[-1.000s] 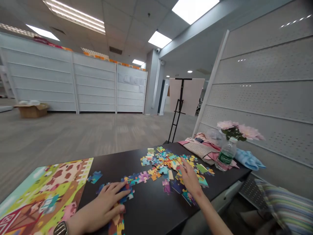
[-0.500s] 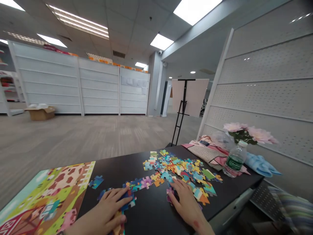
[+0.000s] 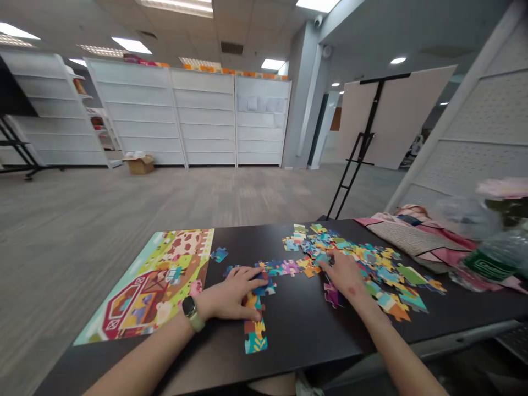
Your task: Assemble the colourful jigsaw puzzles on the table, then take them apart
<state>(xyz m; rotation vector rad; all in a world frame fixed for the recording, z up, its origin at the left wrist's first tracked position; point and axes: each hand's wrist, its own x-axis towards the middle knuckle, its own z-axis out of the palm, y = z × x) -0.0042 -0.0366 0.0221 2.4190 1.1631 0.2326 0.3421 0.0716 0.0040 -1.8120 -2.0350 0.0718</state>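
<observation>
As your left hand [image 3: 237, 294] lies spread-fingered on the multicoloured jigsaw strip [image 3: 256, 327], lower centre, your right hand [image 3: 346, 275], grip unclear, meets bright, interlocking loose pieces [image 3: 377, 258] right of centre, likely light, stiff, best edge-held.

- 1 dark tabletop [image 3: 305, 324] is carrying everything here, its surface showing bare toward the near edge.
- 1 farm picture [image 3: 183, 246] is lying flat at left.
- 1 small blue cluster [image 3: 219, 254] is sitting just beside it.
- Joined puzzle strip [image 3: 275, 268] is running in a bent line mid-table.
- Loose pieces [image 3: 381, 272] are spreading across right of centre.
- 1 purple section [image 3: 331, 294] is lying nearer.
- Pink cloth [image 3: 445, 253] is bunching far right.
</observation>
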